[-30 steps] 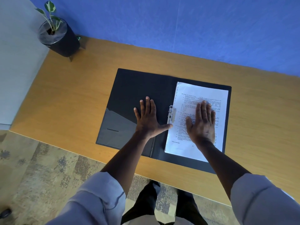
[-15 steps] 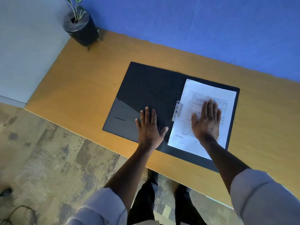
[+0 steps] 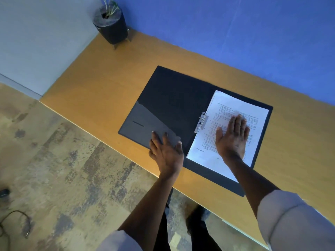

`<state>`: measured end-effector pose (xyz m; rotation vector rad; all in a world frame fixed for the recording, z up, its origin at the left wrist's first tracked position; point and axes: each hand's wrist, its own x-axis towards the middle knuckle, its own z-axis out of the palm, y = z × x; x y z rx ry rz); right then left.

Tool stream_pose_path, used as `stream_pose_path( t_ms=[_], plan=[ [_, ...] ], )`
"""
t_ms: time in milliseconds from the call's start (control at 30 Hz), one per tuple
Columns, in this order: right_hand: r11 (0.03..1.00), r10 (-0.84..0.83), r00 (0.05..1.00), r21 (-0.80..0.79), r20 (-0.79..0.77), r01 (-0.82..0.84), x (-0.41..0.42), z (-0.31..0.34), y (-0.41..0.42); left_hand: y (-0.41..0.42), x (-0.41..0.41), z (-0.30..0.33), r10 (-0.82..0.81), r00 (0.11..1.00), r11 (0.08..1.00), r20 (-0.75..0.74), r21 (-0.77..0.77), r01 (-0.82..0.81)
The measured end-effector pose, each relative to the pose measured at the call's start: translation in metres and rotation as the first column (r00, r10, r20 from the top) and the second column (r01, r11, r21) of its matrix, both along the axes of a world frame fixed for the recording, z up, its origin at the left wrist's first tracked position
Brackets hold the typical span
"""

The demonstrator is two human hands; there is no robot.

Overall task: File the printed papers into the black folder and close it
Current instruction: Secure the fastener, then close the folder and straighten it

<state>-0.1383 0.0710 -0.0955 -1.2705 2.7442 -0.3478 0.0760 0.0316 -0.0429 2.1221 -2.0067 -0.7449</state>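
The black folder (image 3: 174, 98) is laid open near the wooden table's (image 3: 101, 84) front edge, the printed papers (image 3: 233, 113) clipped on its right half. The papers are pressed flat under the open right hand (image 3: 232, 138); the left cover's near edge is grasped by the left hand (image 3: 166, 153). A potted plant (image 3: 110, 24) is seen at the far left corner.

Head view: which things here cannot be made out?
- Text on the white printed papers: too small and blurred; the right hand covers part.
- Left hand fingertips at the open black folder near edge: grip unclear.
- Green plant in the black pot: cut off by the top edge.
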Motion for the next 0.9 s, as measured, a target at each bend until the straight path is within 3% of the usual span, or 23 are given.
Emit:
stream_pose_path(
  t_ms=[133,233,367,467,533,767,900],
  plan=[
    [1.000,0.010,1.000,0.002,0.002,-0.010,0.000,0.001,0.001,-0.011,-0.012,0.013,0.290,0.932,0.954,-0.217,-0.008,-0.299],
    [1.000,0.015,1.000,-0.009,0.002,-0.015,0.000,0.002,0.001,-0.031,-0.011,0.028,0.569,0.719,0.797,-0.399,0.053,-0.602],
    [1.000,0.016,1.000,-0.006,0.011,-0.016,0.000,0.002,0.001,-0.056,0.007,0.031,0.783,0.450,0.568,-0.430,0.200,-0.798],
    [1.000,0.008,1.000,-0.001,0.013,-0.008,0.000,0.001,0.000,-0.069,0.023,0.025,0.835,0.394,0.503,-0.385,0.240,-0.830],
    [1.000,0.000,1.000,0.009,0.007,0.000,0.000,0.000,0.000,-0.077,0.032,0.021,0.845,0.394,0.494,-0.363,0.244,-0.835],
    [1.000,-0.001,1.000,0.013,0.000,0.001,0.001,0.002,0.000,-0.105,0.063,0.015,0.790,0.540,0.603,-0.289,0.214,-0.768],
    [1.000,-0.005,1.000,0.001,0.003,0.005,0.002,0.001,-0.001,-0.118,0.080,0.016,0.661,0.741,0.750,-0.118,0.104,-0.653]
  ],
)
